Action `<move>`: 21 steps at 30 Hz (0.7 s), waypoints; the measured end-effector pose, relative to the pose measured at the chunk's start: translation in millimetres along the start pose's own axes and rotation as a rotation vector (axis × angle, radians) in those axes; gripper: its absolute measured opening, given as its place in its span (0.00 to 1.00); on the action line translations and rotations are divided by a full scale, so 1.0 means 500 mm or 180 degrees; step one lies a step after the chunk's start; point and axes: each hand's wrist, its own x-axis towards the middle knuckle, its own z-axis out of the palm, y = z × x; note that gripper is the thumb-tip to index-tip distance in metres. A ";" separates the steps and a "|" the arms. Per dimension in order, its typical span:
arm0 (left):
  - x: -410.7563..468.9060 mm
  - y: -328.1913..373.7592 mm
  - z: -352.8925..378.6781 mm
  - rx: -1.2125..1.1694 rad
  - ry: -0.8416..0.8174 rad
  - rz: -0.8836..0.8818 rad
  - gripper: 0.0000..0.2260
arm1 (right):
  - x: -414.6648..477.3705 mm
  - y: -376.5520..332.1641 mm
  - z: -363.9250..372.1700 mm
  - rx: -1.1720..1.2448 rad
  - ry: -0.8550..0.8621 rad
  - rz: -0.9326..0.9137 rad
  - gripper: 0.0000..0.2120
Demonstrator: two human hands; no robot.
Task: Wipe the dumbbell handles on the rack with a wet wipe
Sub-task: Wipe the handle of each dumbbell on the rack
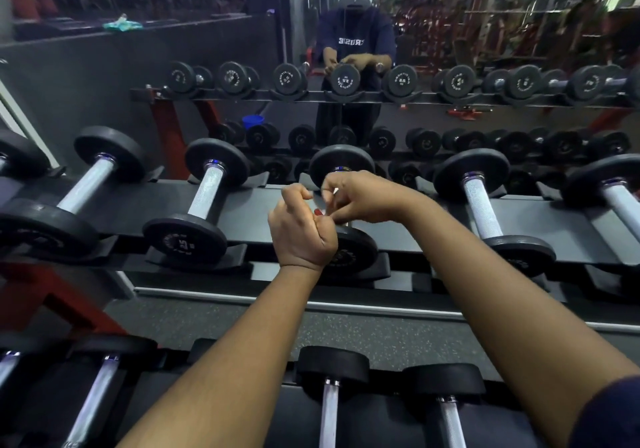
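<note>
Both my hands are raised over the middle dumbbell (pixel 353 250) on the top tier of the rack (pixel 249 205), hiding its handle. My left hand (pixel 301 229) has its fingers curled, and my right hand (pixel 360 198) meets it from the right. Between their fingertips they pinch a small item (pixel 319 211), of which only a red bit and a white bit show. I cannot tell whether it is a wipe or its packet. Bare knurled handles lie on the neighbouring dumbbells to the left (pixel 207 191) and right (pixel 481 208).
More dumbbells fill the top tier on both sides and the lower tier (pixel 329 409) near me. A mirror (pixel 450 32) behind the rack reflects the person and the gym. A teal cloth (pixel 121 23) lies on the ledge at far left. The rack's red frame (pixel 52 295) is at lower left.
</note>
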 end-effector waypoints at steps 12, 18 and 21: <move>0.004 -0.007 -0.005 -0.0099 -0.0079 -0.0008 0.19 | 0.121 -0.032 0.052 -0.1214 -0.1469 0.0422 0.11; 0.000 -0.008 -0.007 0.0082 -0.0067 0.0086 0.16 | 0.080 -0.018 0.003 -0.1257 -0.1081 -0.0185 0.04; 0.000 -0.005 -0.002 0.0165 -0.0150 0.0203 0.08 | 0.070 0.029 -0.001 -0.1546 -0.0136 -0.0409 0.05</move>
